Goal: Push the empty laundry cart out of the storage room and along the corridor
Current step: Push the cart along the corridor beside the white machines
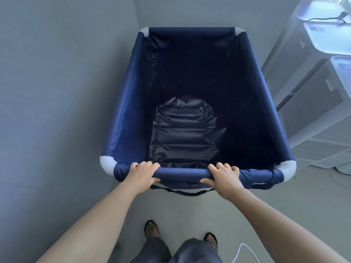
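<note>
A navy fabric laundry cart [129, 114] with grey corner joints fills the middle of the head view, and its deep inside holds nothing but crumpled dark lining. My left hand [141, 174] wraps the left part of the near top rail. My right hand [224, 176] grips the same rail further right, thumb underneath. Both arms reach straight forward from the bottom of the frame.
A grey wall [57, 92] runs close along the cart's left side and meets another wall just beyond its far end. White appliances [313, 88] stand to the right, close to the cart. A white cable [245, 251] lies on the pale floor beside my feet.
</note>
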A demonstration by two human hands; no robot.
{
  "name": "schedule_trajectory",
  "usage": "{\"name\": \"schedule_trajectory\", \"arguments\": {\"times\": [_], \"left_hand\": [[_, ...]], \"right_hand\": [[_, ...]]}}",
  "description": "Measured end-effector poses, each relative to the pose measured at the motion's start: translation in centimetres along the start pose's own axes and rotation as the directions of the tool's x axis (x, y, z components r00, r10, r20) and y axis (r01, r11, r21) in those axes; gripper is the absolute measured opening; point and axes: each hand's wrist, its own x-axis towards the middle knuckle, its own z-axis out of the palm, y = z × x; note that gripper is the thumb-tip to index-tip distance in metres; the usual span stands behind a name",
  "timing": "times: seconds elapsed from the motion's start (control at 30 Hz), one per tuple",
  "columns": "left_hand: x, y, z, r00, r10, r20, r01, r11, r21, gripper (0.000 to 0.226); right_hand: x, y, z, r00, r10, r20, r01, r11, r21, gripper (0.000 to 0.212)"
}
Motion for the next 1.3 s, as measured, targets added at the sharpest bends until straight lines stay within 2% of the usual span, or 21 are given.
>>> {"name": "schedule_trajectory", "arguments": {"times": [0.23,0.37,0.43,0.53,0.8,1.0,1.3], "left_hand": [[1.8,-3.3,-1.0,0.996,0.082,-0.027,-0.080,0.995,0.057,0.036],[2.1,-3.5,-0.6,0.991,0.101,-0.088,-0.095,0.993,0.075,0.051],[2.2,-2.9,-0.5,0.982,0.145,-0.125,-0.140,0.989,0.046,0.057],[2.8,-0.6,-0.5,0.963,0.245,-0.109,-0.242,0.970,0.035,0.056],[3.9,2.1,-1.5,0.988,0.155,-0.015,-0.153,0.984,0.095,0.043],[4.8,2.3,-2.3,0.991,0.130,0.038,-0.134,0.979,0.150,0.043],[6.4,0.9,-3.4,0.982,0.180,0.059,-0.188,0.966,0.176,0.040]], "right_hand": [[1.2,-2.6,-0.4,0.996,0.076,-0.046,-0.075,0.997,0.020,0.057],[1.1,-2.7,-0.4,0.993,0.092,-0.077,-0.084,0.991,0.102,0.055],[0.9,-2.4,-0.4,0.989,0.090,-0.113,-0.072,0.985,0.157,0.053],[0.8,-1.3,-0.4,0.987,0.069,-0.145,-0.040,0.981,0.190,0.051],[1.1,1.1,-0.3,0.997,-0.001,-0.074,0.004,0.999,0.035,0.062],[2.3,1.7,-0.6,0.996,-0.065,-0.059,0.068,0.997,0.044,0.062],[3.5,0.2,-1.3,0.998,0.010,-0.056,-0.011,1.000,-0.004,0.060]]}}
